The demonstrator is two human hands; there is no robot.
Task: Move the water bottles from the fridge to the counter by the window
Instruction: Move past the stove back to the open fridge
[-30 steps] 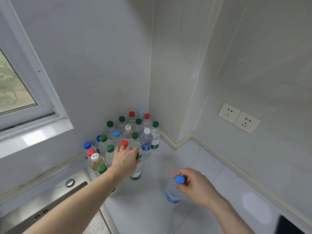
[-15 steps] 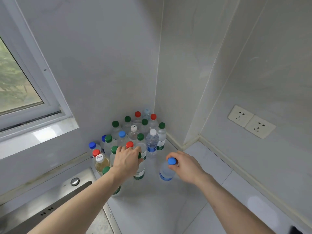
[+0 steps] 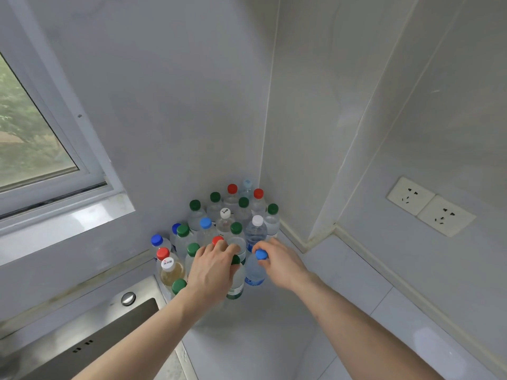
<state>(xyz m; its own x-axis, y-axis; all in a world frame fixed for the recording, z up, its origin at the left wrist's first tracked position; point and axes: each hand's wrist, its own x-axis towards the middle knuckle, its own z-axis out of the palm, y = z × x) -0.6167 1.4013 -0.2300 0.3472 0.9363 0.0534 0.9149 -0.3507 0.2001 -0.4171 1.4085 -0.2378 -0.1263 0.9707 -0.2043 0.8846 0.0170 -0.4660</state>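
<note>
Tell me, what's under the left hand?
The left hand covers the top of a green-labelled bottle, whose green cap peeks out between the fingers. How much of the neck it grips is hidden.

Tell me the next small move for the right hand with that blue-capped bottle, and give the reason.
Probably let go and draw back. The right hand grips the blue-capped bottle by its neck, and the bottle appears to stand upright on the counter, beside the green-capped bottle that the left hand holds.
</note>
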